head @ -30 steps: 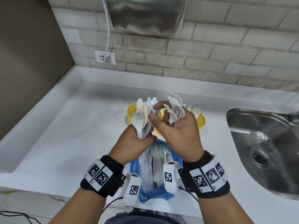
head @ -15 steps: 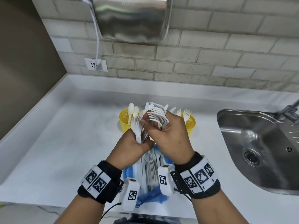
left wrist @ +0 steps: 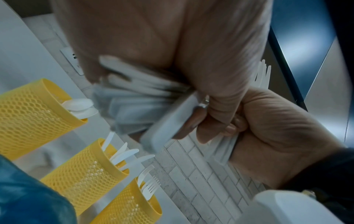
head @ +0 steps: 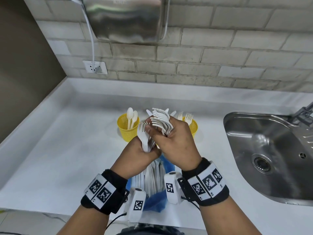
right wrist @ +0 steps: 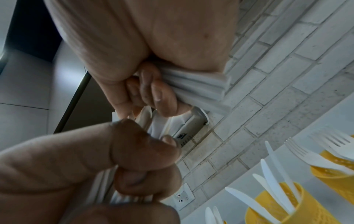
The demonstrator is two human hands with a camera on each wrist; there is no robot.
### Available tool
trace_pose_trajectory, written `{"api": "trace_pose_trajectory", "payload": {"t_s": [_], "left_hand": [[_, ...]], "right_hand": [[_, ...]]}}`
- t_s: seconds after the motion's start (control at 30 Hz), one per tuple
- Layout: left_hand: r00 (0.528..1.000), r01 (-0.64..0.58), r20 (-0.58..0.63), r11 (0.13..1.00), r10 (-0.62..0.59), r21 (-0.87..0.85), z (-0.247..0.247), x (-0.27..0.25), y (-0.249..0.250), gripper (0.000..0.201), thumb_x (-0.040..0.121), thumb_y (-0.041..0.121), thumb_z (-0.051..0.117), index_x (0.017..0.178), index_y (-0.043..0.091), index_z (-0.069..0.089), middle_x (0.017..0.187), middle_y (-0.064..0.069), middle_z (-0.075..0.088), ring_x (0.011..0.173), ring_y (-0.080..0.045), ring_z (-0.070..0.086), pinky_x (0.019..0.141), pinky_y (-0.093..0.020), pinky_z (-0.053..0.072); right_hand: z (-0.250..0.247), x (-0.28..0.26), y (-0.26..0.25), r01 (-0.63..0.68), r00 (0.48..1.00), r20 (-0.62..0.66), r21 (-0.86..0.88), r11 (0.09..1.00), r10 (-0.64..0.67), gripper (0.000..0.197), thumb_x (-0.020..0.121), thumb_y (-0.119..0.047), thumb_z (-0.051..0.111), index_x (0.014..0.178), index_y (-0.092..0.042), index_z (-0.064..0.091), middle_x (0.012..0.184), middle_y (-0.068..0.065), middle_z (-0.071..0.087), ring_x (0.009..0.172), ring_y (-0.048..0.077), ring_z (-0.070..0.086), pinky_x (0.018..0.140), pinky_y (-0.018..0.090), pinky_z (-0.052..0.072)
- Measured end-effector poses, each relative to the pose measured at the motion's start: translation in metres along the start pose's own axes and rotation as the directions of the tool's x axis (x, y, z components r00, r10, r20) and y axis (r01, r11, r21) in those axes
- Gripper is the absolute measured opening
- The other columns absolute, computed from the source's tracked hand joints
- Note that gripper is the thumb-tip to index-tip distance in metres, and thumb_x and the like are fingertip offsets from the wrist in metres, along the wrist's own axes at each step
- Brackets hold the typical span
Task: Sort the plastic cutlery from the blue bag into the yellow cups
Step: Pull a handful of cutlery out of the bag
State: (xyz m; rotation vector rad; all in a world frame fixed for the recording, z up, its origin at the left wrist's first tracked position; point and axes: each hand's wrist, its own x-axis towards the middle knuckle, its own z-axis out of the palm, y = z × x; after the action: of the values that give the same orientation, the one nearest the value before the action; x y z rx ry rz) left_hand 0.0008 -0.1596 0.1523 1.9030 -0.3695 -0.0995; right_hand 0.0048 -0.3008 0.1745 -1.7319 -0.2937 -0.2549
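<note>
White plastic forks [head: 161,120] fanned, right hand [head: 176,146] gripping, yellow mesh cups [head: 128,127]

cups [head: 128,127] behind hands, bag [head: 155,201] under wrists, sink [head: 264,146] right

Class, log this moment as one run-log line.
left hand: grips mixed cutlery | right hand: grips forks | yellow cups: part-filled | blue bag: cutlery remains

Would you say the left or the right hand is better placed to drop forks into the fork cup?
Right, probably: the right hand grips a fork bunch beside the fork cup; the left hand sits farther away.
</note>
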Motion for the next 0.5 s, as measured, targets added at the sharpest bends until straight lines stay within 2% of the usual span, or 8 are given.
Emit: {"api": "trace_pose_trajectory", "payload": {"t_s": [0.1,0.2,0.27,0.33,0.43,0.5], "left_hand": [[0.999,0.041,0.009,0.999,-0.041,0.011,0.004,0.000,-0.001,0.044,0.090,-0.002,0.067,0.117,0.032,0.066,0.104,0.011,0.075,0.099,-0.005,0.070,0.085,-0.022,0.054],[0.994,0.103,0.023,0.995,-0.103,-0.006,0.007,-0.001,-0.006,0.024,0.087,0.016,0.071,0.110,0.022,0.066,0.086,-0.002,0.073,0.075,-0.012,0.066,0.075,-0.039,0.055],[0.992,0.124,0.015,0.992,-0.124,-0.015,0.009,-0.002,-0.007,0.027,0.081,0.025,0.071,0.106,0.020,0.063,0.080,-0.001,0.069,0.066,-0.011,0.061,0.068,-0.039,0.052],[0.992,0.127,0.004,0.992,-0.127,0.004,0.012,-0.002,-0.006,0.029,0.079,0.028,0.069,0.106,0.021,0.063,0.083,-0.002,0.070,0.069,-0.013,0.063,0.070,-0.041,0.055],[0.993,0.116,0.014,0.993,-0.116,0.034,0.017,-0.002,-0.006,0.032,0.082,0.026,0.069,0.113,0.025,0.063,0.095,-0.002,0.073,0.089,-0.021,0.070,0.086,-0.049,0.058],[0.994,0.113,-0.003,0.993,-0.113,0.029,0.020,-0.002,-0.009,0.029,0.084,0.021,0.071,0.111,0.027,0.063,0.090,0.004,0.072,0.084,-0.014,0.069,0.082,-0.039,0.058]], "right_hand": [[-0.008,0.000,0.000,-0.013,1.000,0.008,0.038,0.999,0.013,0.017,0.092,-0.006,0.072,0.107,-0.014,0.076,0.099,-0.007,0.078,0.096,0.006,0.073,0.090,0.028,0.057],[-0.015,0.000,0.001,-0.004,0.999,-0.040,0.102,0.995,0.009,0.014,0.093,-0.004,0.071,0.101,-0.015,0.074,0.093,-0.006,0.077,0.091,0.008,0.073,0.086,0.025,0.055],[-0.020,0.001,0.002,0.014,0.996,-0.088,0.142,0.990,-0.002,0.014,0.093,-0.001,0.070,0.100,-0.013,0.072,0.090,-0.008,0.075,0.089,0.005,0.071,0.084,0.017,0.051],[-0.024,0.000,0.003,0.013,0.997,-0.082,0.157,0.987,0.000,0.012,0.094,-0.003,0.070,0.102,-0.012,0.071,0.091,-0.008,0.074,0.089,0.005,0.070,0.084,0.017,0.051],[-0.030,-0.004,0.007,-0.012,1.000,-0.010,0.106,0.994,0.013,0.015,0.092,-0.008,0.074,0.106,-0.014,0.073,0.096,-0.006,0.077,0.093,0.007,0.072,0.087,0.021,0.054],[-0.033,-0.006,0.008,-0.019,1.000,-0.004,0.111,0.994,0.020,0.015,0.090,-0.006,0.076,0.102,-0.014,0.074,0.094,-0.004,0.078,0.091,0.009,0.074,0.085,0.024,0.056]]}}
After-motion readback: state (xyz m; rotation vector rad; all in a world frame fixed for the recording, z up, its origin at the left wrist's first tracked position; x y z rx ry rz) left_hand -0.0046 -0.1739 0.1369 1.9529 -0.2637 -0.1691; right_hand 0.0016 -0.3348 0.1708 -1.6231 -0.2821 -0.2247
